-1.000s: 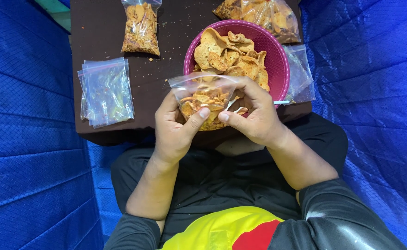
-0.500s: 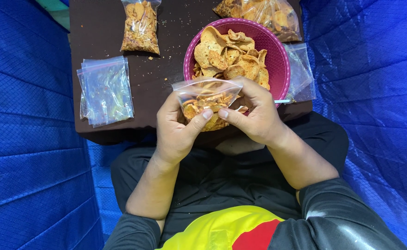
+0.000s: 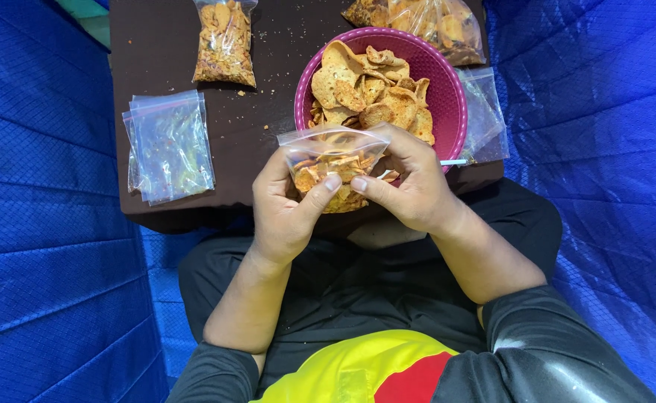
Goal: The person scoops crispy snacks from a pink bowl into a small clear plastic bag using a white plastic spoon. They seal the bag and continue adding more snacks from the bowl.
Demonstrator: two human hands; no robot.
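Both thumbs had moved closer on the small clear bag of chips (image 3: 333,166), clamped by left hand (image 3: 287,213) and right hand (image 3: 410,186) near the pink bowl (image 3: 447,97), apparently sealing, needing firm pressing.

The top edge cuts off the filled chip bag (image 3: 225,41) at eleven o'clock and the larger chip bag (image 3: 421,26) at one o'clock, while both hands (image 3: 358,186) cover the small chip bag's (image 3: 333,166) lower corners.
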